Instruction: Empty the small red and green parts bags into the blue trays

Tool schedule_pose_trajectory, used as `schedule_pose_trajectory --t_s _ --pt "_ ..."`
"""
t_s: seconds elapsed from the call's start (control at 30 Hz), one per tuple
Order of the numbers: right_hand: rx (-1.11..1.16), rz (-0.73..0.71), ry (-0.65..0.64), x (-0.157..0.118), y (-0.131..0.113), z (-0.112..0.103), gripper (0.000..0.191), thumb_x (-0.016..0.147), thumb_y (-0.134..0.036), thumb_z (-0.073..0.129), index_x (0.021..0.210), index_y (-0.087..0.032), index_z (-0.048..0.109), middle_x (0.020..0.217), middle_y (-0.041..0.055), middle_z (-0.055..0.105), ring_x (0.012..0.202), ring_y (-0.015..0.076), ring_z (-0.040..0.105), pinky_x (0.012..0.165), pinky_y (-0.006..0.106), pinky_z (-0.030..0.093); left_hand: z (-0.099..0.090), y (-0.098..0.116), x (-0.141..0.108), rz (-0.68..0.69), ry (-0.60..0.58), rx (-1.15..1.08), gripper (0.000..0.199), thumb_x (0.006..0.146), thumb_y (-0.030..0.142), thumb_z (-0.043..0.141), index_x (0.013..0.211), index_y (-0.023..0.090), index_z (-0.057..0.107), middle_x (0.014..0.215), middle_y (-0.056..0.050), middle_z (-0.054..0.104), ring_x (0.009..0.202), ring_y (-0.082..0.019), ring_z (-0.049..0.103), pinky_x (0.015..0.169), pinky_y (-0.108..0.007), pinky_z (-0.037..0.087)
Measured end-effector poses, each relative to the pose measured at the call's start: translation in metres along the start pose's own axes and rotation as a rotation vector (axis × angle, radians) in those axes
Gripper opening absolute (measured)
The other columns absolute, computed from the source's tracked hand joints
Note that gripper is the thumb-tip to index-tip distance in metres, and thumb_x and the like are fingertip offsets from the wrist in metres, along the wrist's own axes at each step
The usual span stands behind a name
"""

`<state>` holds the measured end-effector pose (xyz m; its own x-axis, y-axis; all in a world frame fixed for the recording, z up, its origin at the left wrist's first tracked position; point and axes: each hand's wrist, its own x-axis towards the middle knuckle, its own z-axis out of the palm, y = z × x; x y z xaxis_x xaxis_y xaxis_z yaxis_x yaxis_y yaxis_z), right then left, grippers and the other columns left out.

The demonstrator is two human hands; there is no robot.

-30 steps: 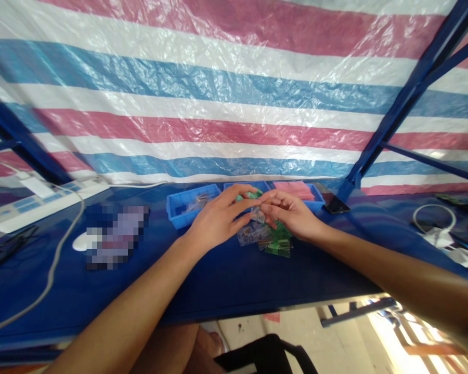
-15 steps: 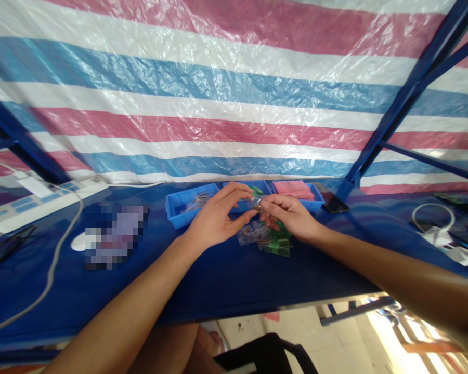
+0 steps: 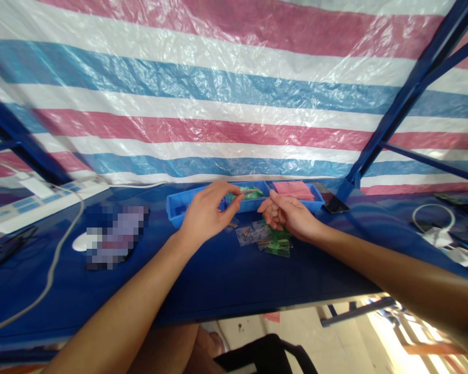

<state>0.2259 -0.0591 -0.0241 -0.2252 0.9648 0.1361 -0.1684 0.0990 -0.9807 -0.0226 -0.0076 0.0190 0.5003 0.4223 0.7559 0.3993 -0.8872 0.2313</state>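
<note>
- The sheet (image 3: 218, 88) is hanging in stripes behind the desk.
- The desk (image 3: 315, 280) is carrying the bins, phone and packets.
- Three bins are standing in a row at the back: left bin (image 3: 172, 209), middle bin (image 3: 250, 205) with green goods (image 3: 251, 193) inside, right bin (image 3: 317, 205).
- The left hand (image 3: 243, 193) is hovering before the left bin and middle bin, thumb and forefinger nearly meeting; I cannot tell whether they are pinching anything.
- The right hand (image 3: 286, 214) is hovering before the right bin, fingers loosely curling, thumb extending; its grip is hidden.
- A pink stack (image 3: 292, 189) is filling the right bin.
- The phone (image 3: 338, 204) is lying just beside it.
- Green packets (image 3: 277, 246) are lying under the right hand, partly covered.
- Clear packets (image 3: 244, 238) are lying between the hands, beside the green ones.
</note>
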Motion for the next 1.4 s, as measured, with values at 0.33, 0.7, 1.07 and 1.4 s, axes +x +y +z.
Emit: schedule_pose_trajectory --t_s 0.33,0.7,1.07,1.4 --pt "-0.103 -0.056 -0.004 -0.001 0.002 -0.001 0.057 0.099 -0.072 0.063 0.091 -0.018 0.079 0.069 0.0035 0.069 0.053 0.0137 0.057 0.045 0.026 0.036 -0.040 -0.061 0.005 -0.367 0.025 0.155 0.025 0.096 0.030 0.062 0.113 0.021 0.078 0.093 -0.001 0.079 0.083 -0.018 0.073 0.081 -0.029 0.055" --pt "-0.420 -0.191 -0.009 -0.003 -0.001 -0.003 0.040 0.102 -0.058 0.068 0.097 -0.020 0.077 0.082 0.0032 0.073 0.070 0.0162 0.065 0.066 0.030 0.050 -0.030 -0.069 0.000 -0.267 -0.150 0.320 0.027 0.101 0.040 0.059 0.102 0.021 0.078 0.101 -0.006 0.079 0.083 -0.023 0.069 0.084 -0.034 0.052" --pt "-1.160 -0.467 -0.338 -0.010 -0.009 0.000 0.046 0.092 -0.049 0.085 0.127 -0.021 0.074 0.119 0.0114 0.075 0.113 0.0298 0.067 0.104 0.046 0.052 -0.022 -0.044 0.001 -0.150 -0.128 0.280 0.027 0.106 0.036 0.055 0.101 0.019 0.076 0.095 -0.005 0.073 0.079 -0.020 0.065 0.078 -0.032 0.049" --pt "-0.700 -0.309 -0.061 -0.001 0.007 -0.011 0.031 0.096 -0.043 0.080 0.119 -0.023 0.077 0.086 0.0014 0.077 0.078 0.0199 0.072 0.075 0.033 0.055 0.001 -0.010 -0.003 0.145 -0.362 0.136 0.023 0.109 0.031 0.057 0.123 0.022 0.072 0.111 -0.008 0.073 0.106 -0.023 0.071 0.088 -0.033 0.054"
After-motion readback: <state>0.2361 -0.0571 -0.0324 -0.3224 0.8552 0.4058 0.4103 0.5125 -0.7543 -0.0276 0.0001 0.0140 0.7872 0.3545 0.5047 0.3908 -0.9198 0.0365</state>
